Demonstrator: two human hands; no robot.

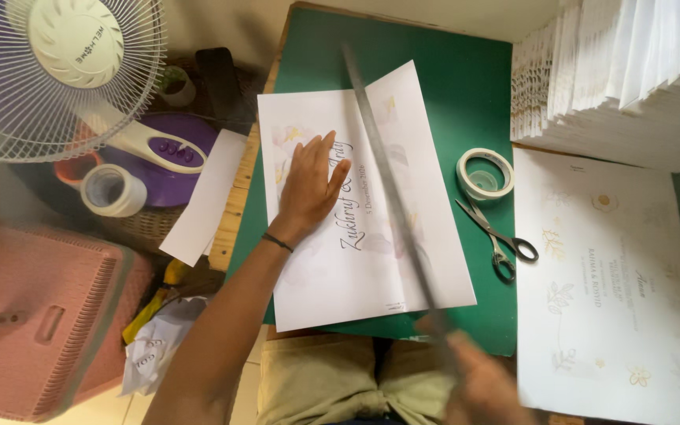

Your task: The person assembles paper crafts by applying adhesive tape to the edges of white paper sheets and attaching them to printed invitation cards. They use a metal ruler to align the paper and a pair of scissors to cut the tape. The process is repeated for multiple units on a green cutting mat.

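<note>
My left hand [311,187] lies flat, fingers apart, on a large white printed sheet [332,260] with pale flowers and dark script, pressing it onto the green cutting mat [450,86]. My right hand [488,386], blurred at the bottom edge, grips the near end of a long metal ruler [387,173]. The ruler runs diagonally across the sheet's right half, from near my hand up toward the mat's far edge. Whether it rests on the paper or hovers just above is unclear.
A tape roll [485,174] and scissors [501,236] lie on the mat right of the sheet. Another printed sheet [607,291] and a stack of white papers [623,71] fill the right. At left stand a white fan [57,71], a second tape roll [112,190] and a pink basket [41,315].
</note>
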